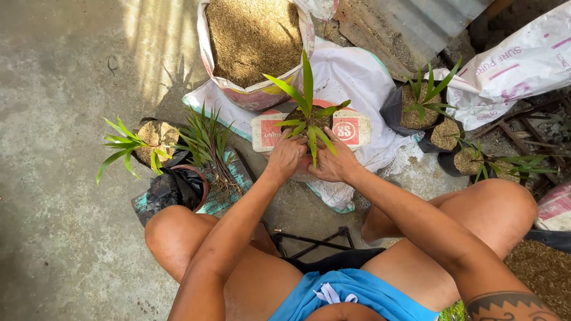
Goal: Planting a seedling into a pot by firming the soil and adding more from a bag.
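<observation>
**A:** Head cam, looking down. Where's the plant w/ the long green leaves?

**B:** Seedling (309, 116) sits upright in a small white-and-red bag (309, 132), resting on a white sack (351, 77) on the concrete floor (65, 71), just in front of the knees. Left hand (287, 156) and right hand (333, 163) meet at the near side of that bag, both touching it.

**A:** Fingers?

**B:** Left hand's fingers (292, 144) are curled together against the bag's rim. Right hand's fingers (326, 153) press in beside the stem, close together. Can't tell if either truly clamps the bag or just pushes the fill down; leaves cover the contact.

**A:** Risks?

**B:** My guess: too much push near the stem could bend or snap it, or tip the soft bag, since it stands on crumpled sack, not flat ground. Fill could spill over the rim.

**A:** What's hidden?

**B:** Fingertips under the leaves, bag's base behind the hands. Big open sack of brown husk-like fill (253, 35) is cut off at top. Other potted seedlings (128, 145) at left, more at right edge, partly cropped.
</observation>
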